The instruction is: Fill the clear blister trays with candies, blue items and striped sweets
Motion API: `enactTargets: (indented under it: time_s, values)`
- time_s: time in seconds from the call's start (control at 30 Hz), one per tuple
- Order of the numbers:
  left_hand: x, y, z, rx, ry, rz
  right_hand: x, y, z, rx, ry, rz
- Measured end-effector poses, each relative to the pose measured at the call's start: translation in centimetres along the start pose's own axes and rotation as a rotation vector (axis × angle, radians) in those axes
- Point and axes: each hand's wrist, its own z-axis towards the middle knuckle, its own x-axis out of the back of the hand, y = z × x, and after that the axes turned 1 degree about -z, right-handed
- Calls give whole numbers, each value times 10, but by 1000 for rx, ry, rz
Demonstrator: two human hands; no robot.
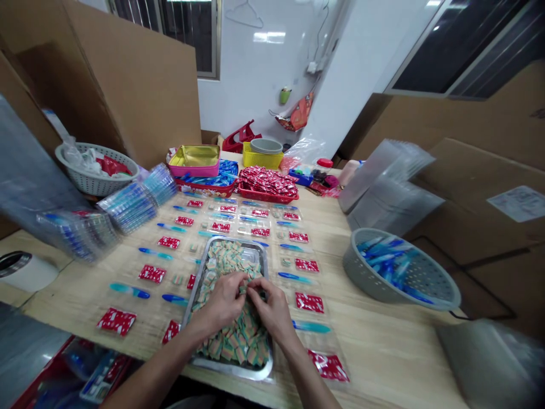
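A metal tray (267, 335) heaped with small green-and-tan striped squares (232, 258) lies before me on the table. Over the middle of the heap, my left hand (227, 295) and my right hand (270, 304) meet with fingertips pinched together. Whatever sits between the fingers is too small to make out. Around the tray, clear plastic blister trays stand in rows, each with a blue pen-like item (130, 291) and a red patterned packet (117, 321); some also hold a small striped square (177, 279).
A grey basket of blue pen-like items (353, 267) stands at right. Stacked blister trays (128, 207) and a grey basket (93, 183) are at left. Red packets (268, 180) fill a red tray at the back. A white cup (32, 275) sits near the left edge.
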Motion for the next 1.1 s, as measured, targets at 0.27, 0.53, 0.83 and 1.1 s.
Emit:
enactTargets:
  time_s: [0.27,0.53,0.83,1.1]
  values:
    - [2,0,4,134,4,-181,12,6,6,230,-120,-144]
    - [23,-19,-27,261,122,-607,-1,-32,37,496,-538,-274]
    - [61,-49,-141,428,576,-235,-96,-68,53,282,-813,-72]
    - [51,-77,-209,51,677,349,-175,-66,31,177,-795,-74]
